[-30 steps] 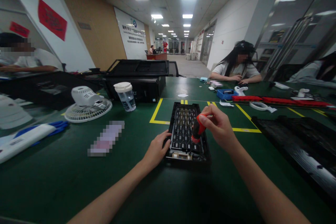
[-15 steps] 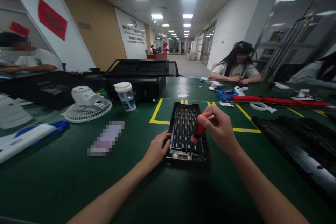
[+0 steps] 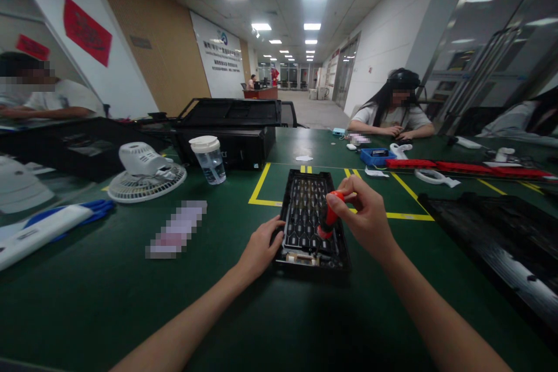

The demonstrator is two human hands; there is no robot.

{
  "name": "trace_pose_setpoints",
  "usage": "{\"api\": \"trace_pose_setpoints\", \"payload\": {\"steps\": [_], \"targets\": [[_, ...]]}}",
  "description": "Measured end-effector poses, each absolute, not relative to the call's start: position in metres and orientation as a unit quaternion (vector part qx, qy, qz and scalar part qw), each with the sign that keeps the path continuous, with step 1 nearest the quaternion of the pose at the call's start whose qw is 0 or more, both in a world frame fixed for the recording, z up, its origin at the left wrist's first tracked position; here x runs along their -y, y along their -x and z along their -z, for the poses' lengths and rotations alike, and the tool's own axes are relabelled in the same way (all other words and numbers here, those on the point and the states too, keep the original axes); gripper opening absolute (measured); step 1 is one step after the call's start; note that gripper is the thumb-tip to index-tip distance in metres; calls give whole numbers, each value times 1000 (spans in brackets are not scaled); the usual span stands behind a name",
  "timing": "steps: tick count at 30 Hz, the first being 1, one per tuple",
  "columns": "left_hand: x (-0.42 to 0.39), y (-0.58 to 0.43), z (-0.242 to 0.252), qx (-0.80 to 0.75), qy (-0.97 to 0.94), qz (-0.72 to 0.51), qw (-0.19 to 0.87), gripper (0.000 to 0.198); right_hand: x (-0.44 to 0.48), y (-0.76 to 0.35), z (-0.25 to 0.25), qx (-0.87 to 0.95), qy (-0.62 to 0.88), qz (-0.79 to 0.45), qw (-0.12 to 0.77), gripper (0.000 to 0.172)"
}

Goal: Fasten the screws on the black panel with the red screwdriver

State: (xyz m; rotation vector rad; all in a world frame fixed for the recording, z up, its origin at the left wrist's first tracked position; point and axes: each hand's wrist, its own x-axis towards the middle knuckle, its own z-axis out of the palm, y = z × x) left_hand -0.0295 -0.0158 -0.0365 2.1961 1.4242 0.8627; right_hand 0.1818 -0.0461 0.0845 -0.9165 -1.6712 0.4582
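Note:
A black rectangular panel with a honeycomb grille (image 3: 305,209) lies on the green table in front of me. My left hand (image 3: 259,250) rests on the panel's near left edge, fingers curled against it. My right hand (image 3: 368,218) is closed round a red and black screwdriver (image 3: 328,220), held upright with its tip down at the panel's near right part.
A white desk fan (image 3: 146,173) and a clear cup with a white lid (image 3: 209,160) stand at the left, black cases (image 3: 231,128) behind them. A blue tray (image 3: 375,156), red strips (image 3: 462,167) and a black panel (image 3: 501,244) lie to the right. Other people sit around the table.
My right hand has turned slightly on the screwdriver handle; the left hand and the panel stay where they were.

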Motion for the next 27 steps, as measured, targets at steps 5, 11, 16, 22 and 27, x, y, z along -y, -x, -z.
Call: {"api": "trace_pose_setpoints", "payload": {"steps": [5,11,16,22,27], "targets": [[16,30,37,-509,-782,-304,191,32,47,-181,-84,711,390,-183,557,23],[16,30,38,-508,-783,-305,188,32,47,-180,-83,707,399,-157,562,25],[16,30,37,-510,-782,-306,189,31,47,-179,-82,698,414,-138,568,26],[16,30,38,-506,-783,-307,189,31,47,-176,-80,683,430,-116,579,27],[15,30,39,-503,-785,-311,183,31,45,-175,-79,666,442,-113,590,29]]}}
